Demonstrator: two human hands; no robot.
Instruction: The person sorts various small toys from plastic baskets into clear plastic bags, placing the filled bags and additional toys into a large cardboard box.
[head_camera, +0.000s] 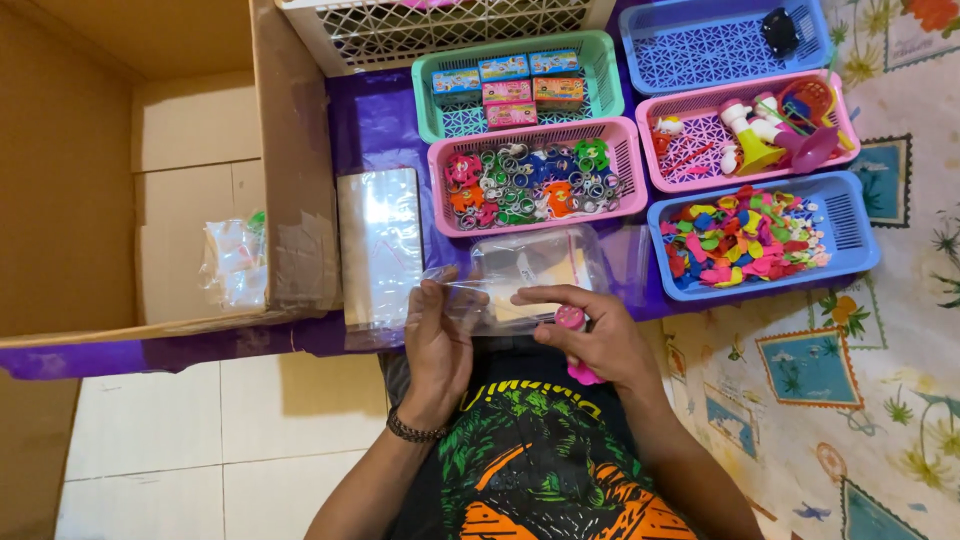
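Here the left hand (437, 345) pinches the mouth of a clear bag (530, 275) between closed fingers, holding it open just beside the right hand (590, 335), whose fingers grip a pink toy (572, 320) at that opening.

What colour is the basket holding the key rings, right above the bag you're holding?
Pink: the key-ring basket is a pink plastic lattice, seen in the head view.

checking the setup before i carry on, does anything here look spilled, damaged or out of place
Nothing is spilled: the rings, balloons and toys sit inside their baskets. The one rough spot is the cardboard box, whose front wall looks scuffed and patched with tape. The left hand holds a clear bag.
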